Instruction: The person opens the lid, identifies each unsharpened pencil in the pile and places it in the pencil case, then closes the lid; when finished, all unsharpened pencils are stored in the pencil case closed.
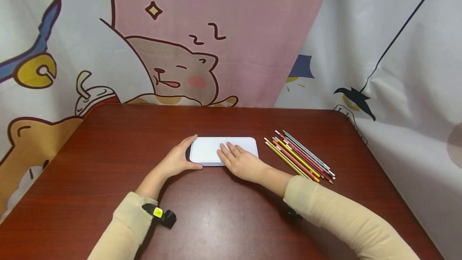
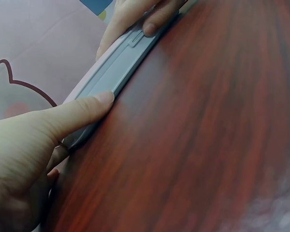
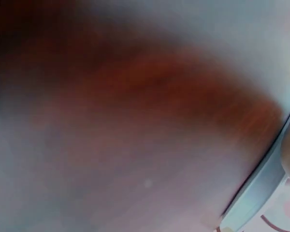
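Note:
A flat white pencil case [image 1: 207, 147] with rounded corners lies on the table, its lid down. My left hand [image 1: 177, 159] grips its left end, thumb along the near side and fingers toward the far corner. My right hand [image 1: 245, 165] rests on the right part of the lid with its fingers stretched out. In the left wrist view, a fingertip of that hand touches the front side beside a small latch [image 2: 135, 38]. The right wrist view is mostly blurred, with the case's side [image 3: 256, 191] at its right edge.
Several coloured pencils [image 1: 299, 155] lie in a loose bundle on the table [image 1: 108, 151], right of the case and close to the right forearm. Behind the table hangs a printed curtain [image 1: 245, 31]. Each wrist wears a strapped device, the left one a black camera [image 1: 167, 218].

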The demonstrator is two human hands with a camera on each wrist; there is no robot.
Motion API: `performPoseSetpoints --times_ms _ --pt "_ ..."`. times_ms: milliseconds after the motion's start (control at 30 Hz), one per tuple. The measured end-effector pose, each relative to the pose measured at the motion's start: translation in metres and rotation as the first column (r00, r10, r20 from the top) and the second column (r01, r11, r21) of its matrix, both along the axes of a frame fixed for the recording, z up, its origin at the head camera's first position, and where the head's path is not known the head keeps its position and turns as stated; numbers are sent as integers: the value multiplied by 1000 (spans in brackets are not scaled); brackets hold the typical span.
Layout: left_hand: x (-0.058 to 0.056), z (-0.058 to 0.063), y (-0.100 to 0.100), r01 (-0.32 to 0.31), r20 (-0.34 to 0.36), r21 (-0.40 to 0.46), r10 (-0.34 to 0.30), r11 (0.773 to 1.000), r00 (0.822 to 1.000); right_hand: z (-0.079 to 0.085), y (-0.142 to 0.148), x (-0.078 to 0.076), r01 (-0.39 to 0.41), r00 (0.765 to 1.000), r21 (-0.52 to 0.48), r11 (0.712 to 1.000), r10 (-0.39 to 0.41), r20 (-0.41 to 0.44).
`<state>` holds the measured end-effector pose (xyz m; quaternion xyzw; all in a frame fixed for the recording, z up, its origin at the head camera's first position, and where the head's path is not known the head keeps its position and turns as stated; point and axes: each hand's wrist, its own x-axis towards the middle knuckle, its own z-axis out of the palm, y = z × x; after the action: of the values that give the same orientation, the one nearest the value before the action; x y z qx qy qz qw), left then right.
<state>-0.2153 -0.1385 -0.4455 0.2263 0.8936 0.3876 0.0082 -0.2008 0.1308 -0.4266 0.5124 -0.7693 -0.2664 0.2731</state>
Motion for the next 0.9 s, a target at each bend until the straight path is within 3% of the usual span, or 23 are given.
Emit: performPoseSetpoints --times_ms 200,500,700,900 --pt "0 0 0 8 9 14 -8 1000 1000 2 -2 0 -34 995 87 996 42 -96" --pt "0 0 1 4 17 19 -5 1000 1000 -2 -3 1 -81 980 69 994 92 -174" --pt "0 -2 1 2 21 25 -3 1000 1000 0 -3 3 -62 982 93 994 78 -170" --pt "0 -2 0 1 21 47 -2 999 1000 9 -5 2 -34 991 45 998 40 -128"
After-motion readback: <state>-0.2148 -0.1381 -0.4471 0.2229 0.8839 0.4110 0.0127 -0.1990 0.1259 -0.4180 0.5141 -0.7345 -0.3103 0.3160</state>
